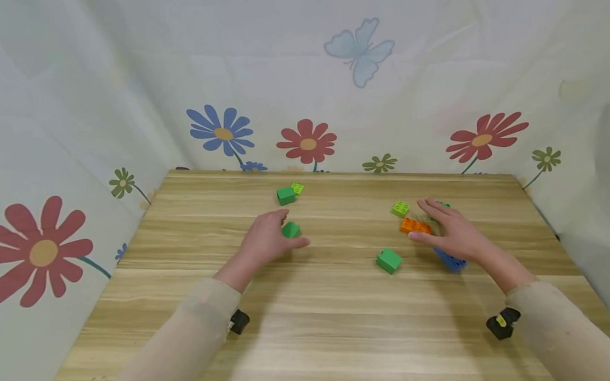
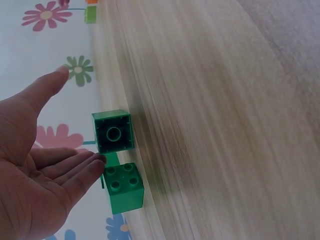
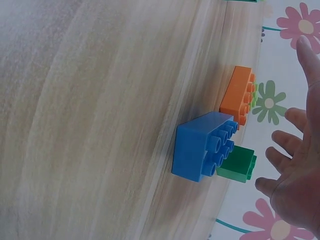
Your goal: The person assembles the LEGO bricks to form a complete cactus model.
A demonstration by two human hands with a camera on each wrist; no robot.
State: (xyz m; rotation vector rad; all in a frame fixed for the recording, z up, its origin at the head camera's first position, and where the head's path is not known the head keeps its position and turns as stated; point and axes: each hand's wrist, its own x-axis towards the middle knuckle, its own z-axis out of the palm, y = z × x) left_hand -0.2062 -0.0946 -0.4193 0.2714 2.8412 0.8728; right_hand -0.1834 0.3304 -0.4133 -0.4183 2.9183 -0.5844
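My left hand [image 1: 266, 236] is spread beside a small green brick [image 1: 292, 230], thumb apart from the fingers, holding nothing. Farther back lies another green brick [image 1: 286, 196]. The left wrist view shows a green block [image 2: 113, 132] with its hollow underside exposed and a studded green block [image 2: 124, 187] near my fingertips; whether they touch is unclear. My right hand [image 1: 455, 233], fingers extended and gripping nothing, hovers over an orange brick [image 1: 415, 226] and a blue brick [image 1: 451, 260], which it partly hides. Behind the blue one is a green brick [image 3: 236, 164].
A lime brick [image 1: 400, 208] lies behind the orange one, and another lime piece [image 1: 297, 188] at the table's back edge. One more green brick [image 1: 389, 261] rests right of centre on the wooden table [image 1: 320, 324]. A flowered curtain [image 1: 260, 74] hangs behind.
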